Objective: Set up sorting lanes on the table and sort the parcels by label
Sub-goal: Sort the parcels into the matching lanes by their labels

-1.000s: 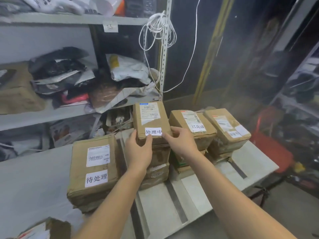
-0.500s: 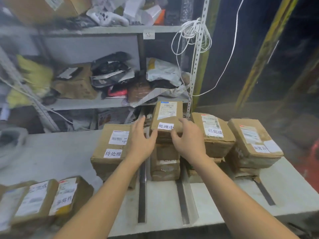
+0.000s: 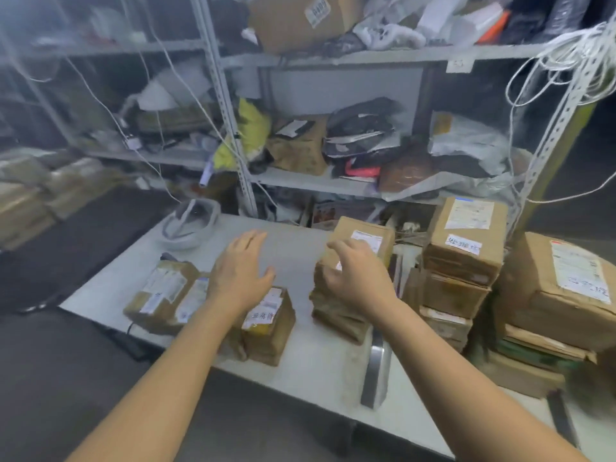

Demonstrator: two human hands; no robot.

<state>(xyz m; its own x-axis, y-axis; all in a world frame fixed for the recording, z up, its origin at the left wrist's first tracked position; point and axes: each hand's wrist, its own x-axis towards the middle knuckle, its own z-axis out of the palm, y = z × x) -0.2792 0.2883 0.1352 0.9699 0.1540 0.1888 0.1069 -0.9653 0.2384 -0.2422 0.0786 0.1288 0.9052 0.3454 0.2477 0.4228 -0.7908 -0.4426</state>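
Note:
Brown labelled parcels stand in three stacks on the white table [image 3: 306, 358]: a left stack [image 3: 361, 248], a middle stack [image 3: 466, 241] and a right stack [image 3: 560, 288]. Dark strips [image 3: 375, 375] lie between the stacks as lane dividers. Three loose parcels lie at the table's left end, the nearest [image 3: 270, 323] with a white and yellow label. My left hand [image 3: 241, 271] hovers flat above these loose parcels, fingers spread, holding nothing. My right hand [image 3: 353, 276] hangs in front of the left stack with loosely curled fingers, also holding nothing.
A grey bowl-like object [image 3: 190, 225] sits at the table's far left corner. Metal shelving [image 3: 333, 181] packed with bags and boxes stands right behind the table, with white cords [image 3: 566, 71] hanging at the right. The floor at left is dark.
Both hands have let go of the middle stack's top parcel and moved left; the view has swung left too, bringing the loose parcels under my left hand.

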